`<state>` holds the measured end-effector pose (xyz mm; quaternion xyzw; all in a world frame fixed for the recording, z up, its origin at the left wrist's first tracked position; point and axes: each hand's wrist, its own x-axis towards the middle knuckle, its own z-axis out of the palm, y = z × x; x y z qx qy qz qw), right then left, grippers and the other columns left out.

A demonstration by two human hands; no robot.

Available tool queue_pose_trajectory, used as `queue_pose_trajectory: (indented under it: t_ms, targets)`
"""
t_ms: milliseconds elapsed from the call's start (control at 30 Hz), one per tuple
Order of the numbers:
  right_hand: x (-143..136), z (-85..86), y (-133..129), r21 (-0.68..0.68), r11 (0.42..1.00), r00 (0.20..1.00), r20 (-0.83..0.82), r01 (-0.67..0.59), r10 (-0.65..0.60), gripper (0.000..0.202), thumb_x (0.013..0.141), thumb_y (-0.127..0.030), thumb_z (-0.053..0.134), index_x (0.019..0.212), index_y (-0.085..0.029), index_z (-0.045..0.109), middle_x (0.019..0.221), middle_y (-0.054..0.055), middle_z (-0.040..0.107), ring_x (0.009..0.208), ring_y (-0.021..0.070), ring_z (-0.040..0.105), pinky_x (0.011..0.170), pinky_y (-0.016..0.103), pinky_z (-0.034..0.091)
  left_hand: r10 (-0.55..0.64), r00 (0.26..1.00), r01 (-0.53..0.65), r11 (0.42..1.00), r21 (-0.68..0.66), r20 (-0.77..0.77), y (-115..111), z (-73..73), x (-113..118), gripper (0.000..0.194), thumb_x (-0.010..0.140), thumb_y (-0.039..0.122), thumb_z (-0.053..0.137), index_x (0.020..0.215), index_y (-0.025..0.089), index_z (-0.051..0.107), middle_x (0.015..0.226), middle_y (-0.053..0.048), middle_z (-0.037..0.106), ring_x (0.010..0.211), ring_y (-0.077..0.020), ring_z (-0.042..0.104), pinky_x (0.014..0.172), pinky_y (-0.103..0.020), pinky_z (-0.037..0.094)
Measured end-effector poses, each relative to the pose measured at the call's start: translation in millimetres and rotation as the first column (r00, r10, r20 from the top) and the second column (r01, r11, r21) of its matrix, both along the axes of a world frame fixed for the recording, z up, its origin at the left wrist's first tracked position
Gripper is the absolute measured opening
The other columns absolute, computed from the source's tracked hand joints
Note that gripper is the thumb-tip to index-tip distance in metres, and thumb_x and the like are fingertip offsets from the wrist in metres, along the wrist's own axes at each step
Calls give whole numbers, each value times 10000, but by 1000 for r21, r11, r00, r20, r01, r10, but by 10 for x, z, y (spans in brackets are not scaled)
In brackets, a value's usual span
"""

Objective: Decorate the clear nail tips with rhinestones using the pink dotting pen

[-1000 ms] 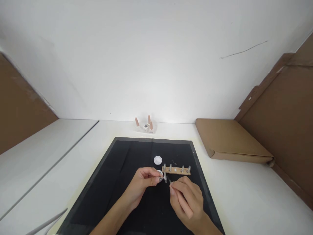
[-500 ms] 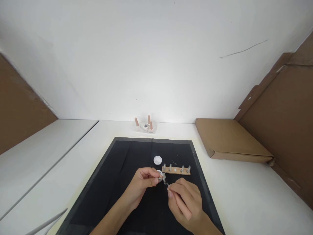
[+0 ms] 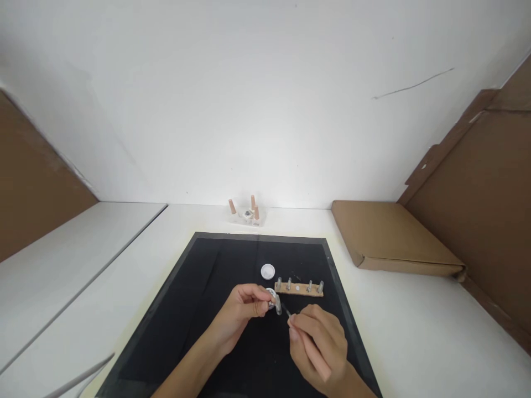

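My left hand [image 3: 240, 312] pinches a small stand that carries a pale, clear false nail [image 3: 278, 305]. In my right hand [image 3: 321, 342] is a nail polish brush [image 3: 318, 360] with a pinkish cap handle, its dark tip [image 3: 285, 308] just right of the nail and slightly apart from it. Behind the left fingertips a round white container [image 3: 271, 291] is partly hidden. Beyond the hands lies a cardboard strip [image 3: 305, 293] with several clear false nails standing upright on it.
A round white lid or dish [image 3: 267, 271] lies on the black mat [image 3: 224, 265]. At the back wall, a clear tray [image 3: 238, 221] holds three bottles with pinkish caps. A flat cardboard box [image 3: 394, 237] lies to the right; a grey, thin object [image 3: 83, 376] shows at the lower left.
My right hand has moved a little right and down, drawing the brush tip away from the false nail. The nail has turned slightly; my left hand has stayed nearly still.
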<state>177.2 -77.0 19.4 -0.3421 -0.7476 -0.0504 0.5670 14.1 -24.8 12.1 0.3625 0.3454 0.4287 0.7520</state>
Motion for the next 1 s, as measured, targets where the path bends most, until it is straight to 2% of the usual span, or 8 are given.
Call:
queue_pose_trajectory:
  t_ms: [300, 500, 1000]
  targets:
    - [-7, 0, 18, -48, 999, 999, 27, -25, 26, 153, 802, -61, 494, 904, -155, 558, 634, 32, 620, 521, 139, 550, 461, 250, 447, -48, 998, 48, 999, 5, -35, -15, 5, 5, 188, 485, 234, 868, 585, 159, 727, 622, -8, 671, 516, -65, 505, 524, -196, 358]
    - [-22, 13, 16, -52, 995, 996, 31, -86, 88, 137, 792, -63, 486, 874, -146, 558, 598, 28, 580, 505, 139, 526, 445, 247, 426, -40, 999, 41, 999, 14, -7, -11, 7, 11, 175, 488, 218, 865, 579, 164, 725, 648, -12, 682, 527, -68, 509, 520, -194, 359]
    - [-22, -8, -5, -67, 992, 991, 74, -106, 111, 142, 781, -64, 480, 859, -157, 553, 596, 17, 591, 498, 136, 531, 447, 257, 432, -25, 997, 27, 999, -36, 71, 1, -20, 10, 183, 480, 210, 870, 573, 162, 719, 637, -7, 675, 497, -58, 504, 516, -193, 348]
